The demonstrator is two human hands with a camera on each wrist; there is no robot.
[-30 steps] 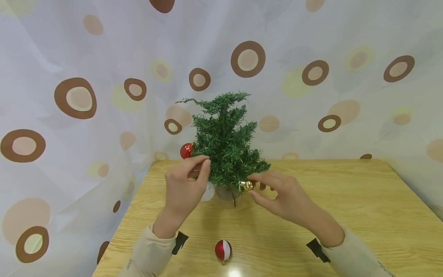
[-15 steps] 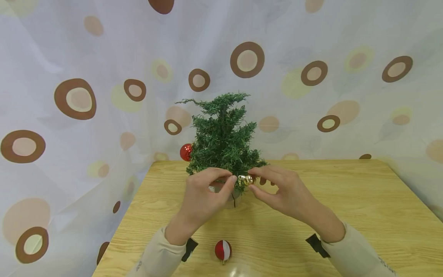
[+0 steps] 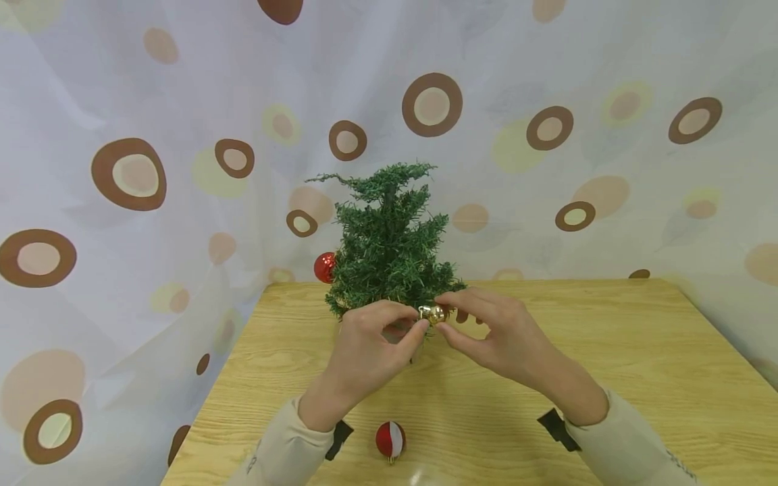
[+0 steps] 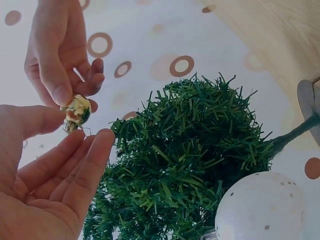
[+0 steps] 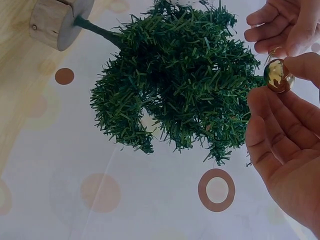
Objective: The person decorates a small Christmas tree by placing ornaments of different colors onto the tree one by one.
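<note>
- The gold ornament (image 3: pixel 436 314) is my centre of attention: up off the tabletop (image 3: pixel 577 337), in front of the tree's lower branches, nearer the tabletop's left edge than its right.
- My right hand (image 3: pixel 501 337) grips it, thumb and fingers pinching the ball.
- My left hand (image 3: pixel 373 351) has its fingertips at the ornament's cap end, where a thin loop (image 5: pixel 272 51) shows; from here I cannot tell whether they have closed on it.
- What has just changed: the left hand has come across from the tree's left side to meet the ornament, while the right has hardly shifted. I judge that makes this two-handed work, the right steadying the ball and the left busy at the loop.
- Just behind, the tree (image 3: pixel 392 250) stands toward the tabletop's far edge, closer to the far left corner; its wooden base (image 5: pixel 52 22) shows from the right wrist.
- A red ornament (image 3: pixel 325 267) sits against its left branches; a speckled white ornament (image 4: pixel 260 210) shows low beside the branches.
- Well apart, a red-and-white ornament (image 3: pixel 390 440) lies toward the near edge.
</note>
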